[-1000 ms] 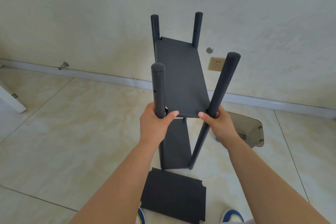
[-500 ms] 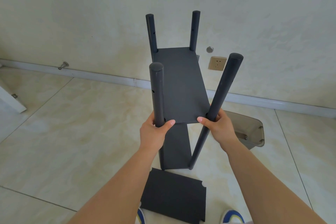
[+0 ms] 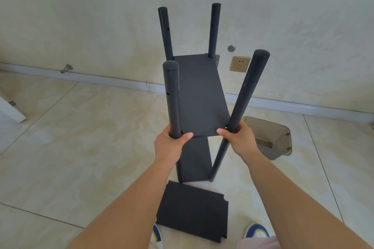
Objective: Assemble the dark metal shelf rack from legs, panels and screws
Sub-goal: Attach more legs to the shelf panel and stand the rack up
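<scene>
Upper panel (image 3: 199, 95) has slid lower down the four legs, toward both hands

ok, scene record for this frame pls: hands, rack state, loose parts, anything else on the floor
left hand: grips the near left leg, thumb on the upper panel's front edge
right hand: grips the near right leg, thumb on the same edge
rack: four legs up, upper panel between them, lower panel below; base at the floor
near right leg: leans outward at the top
loose panel: flat on the tiles, in front of the rack, notched corners
tray: beige, on the floor right of the rack
wall: socket
</scene>
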